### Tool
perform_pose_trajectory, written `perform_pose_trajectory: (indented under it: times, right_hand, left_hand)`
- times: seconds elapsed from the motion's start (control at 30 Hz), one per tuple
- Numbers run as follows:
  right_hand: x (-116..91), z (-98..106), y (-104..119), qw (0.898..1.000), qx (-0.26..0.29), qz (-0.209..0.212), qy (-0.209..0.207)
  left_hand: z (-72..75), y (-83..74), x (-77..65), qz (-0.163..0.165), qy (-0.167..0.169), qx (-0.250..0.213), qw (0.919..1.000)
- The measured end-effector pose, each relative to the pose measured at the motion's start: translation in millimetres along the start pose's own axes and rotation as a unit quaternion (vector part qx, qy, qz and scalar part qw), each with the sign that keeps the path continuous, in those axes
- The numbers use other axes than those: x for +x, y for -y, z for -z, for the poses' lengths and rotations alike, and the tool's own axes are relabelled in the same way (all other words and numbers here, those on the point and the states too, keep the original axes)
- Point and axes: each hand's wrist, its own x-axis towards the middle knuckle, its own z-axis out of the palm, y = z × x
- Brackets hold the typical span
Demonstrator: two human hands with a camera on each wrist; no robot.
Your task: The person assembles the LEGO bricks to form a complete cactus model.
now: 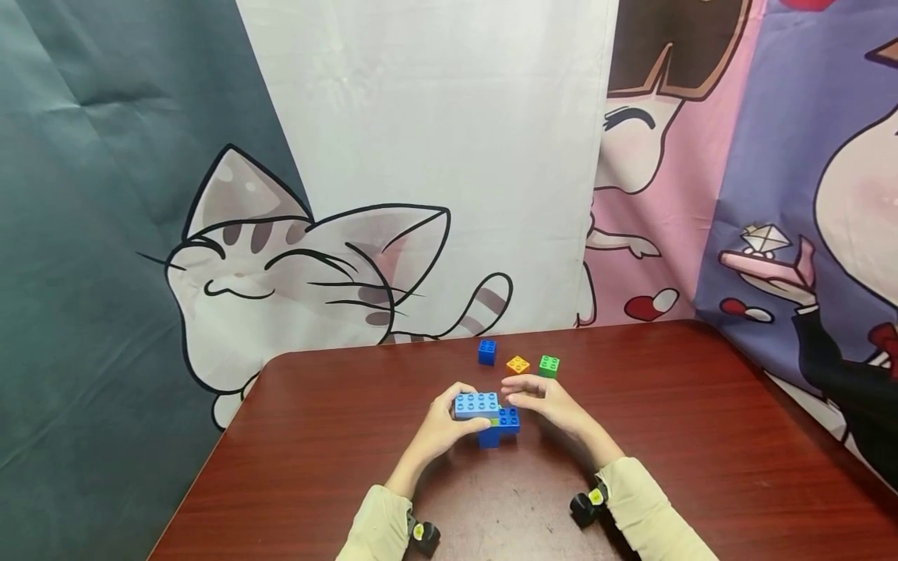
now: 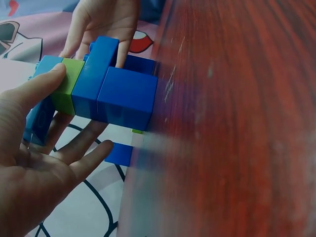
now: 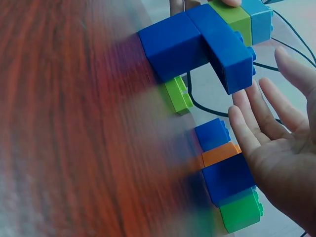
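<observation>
A stack of toy building bricks stands on the table. Its top is a light blue brick (image 1: 476, 405), with a lime green brick (image 2: 68, 85) under it and dark blue bricks (image 2: 127, 96) below. My left hand (image 1: 443, 427) grips the stack from the left; its thumb (image 2: 47, 81) lies across the light blue and lime bricks, with fingers on the far side. My right hand (image 1: 550, 401) is by the stack's right side, fingers loosely extended, holding nothing. In the right wrist view its fingertips come close to the overhanging dark blue brick (image 3: 224, 49); whether they touch it I cannot tell.
Behind the stack lie a loose blue brick (image 1: 487, 352), an orange brick (image 1: 517, 365) and a green brick (image 1: 549, 366). Low in the right wrist view, another lime brick (image 3: 177, 95) shows behind the stack's base. A printed cloth backdrop (image 1: 449, 156) hangs along the table's (image 1: 316, 436) far edge.
</observation>
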Motion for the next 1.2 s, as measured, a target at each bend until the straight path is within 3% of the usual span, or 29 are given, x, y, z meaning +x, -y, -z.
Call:
perform_pose_trajectory:
  times: [0.13,0.37,0.63,0.73,0.83,0.97,1.2]
  right_hand:
    - [4,2,-1,0.999,-0.017,-0.016,-0.034]
    - [10,12,0,0.993,-0.028,-0.027,-0.113]
    - [13,29,0,0.976,-0.033,-0.011,-0.217]
    - [10,30,10,0.967,-0.040,-0.007,-0.250]
    - [8,30,15,0.964,-0.040,-0.012,-0.263]
    - [13,36,-3,0.961,-0.044,-0.028,-0.271]
    - [18,40,-21,0.955,-0.051,-0.057,-0.288]
  left_hand:
    - [2.0,-9.2,-4.1,0.005,0.003,-0.001,1.0000]
    - [2.1,-8.0,-3.5,0.008,0.004,-0.005,1.0000]
    - [2.7,-6.9,-2.7,0.012,0.006,-0.003,0.9999]
    - [2.3,-6.2,-3.1,0.013,0.007,-0.009,0.9999]
    - [2.4,-6.7,-4.1,0.011,0.008,-0.011,0.9998]
    - [1.4,-4.3,-3.2,0.019,0.012,-0.012,0.9997]
    - [-2.9,24.8,8.6,0.035,0.013,-0.016,0.9992]
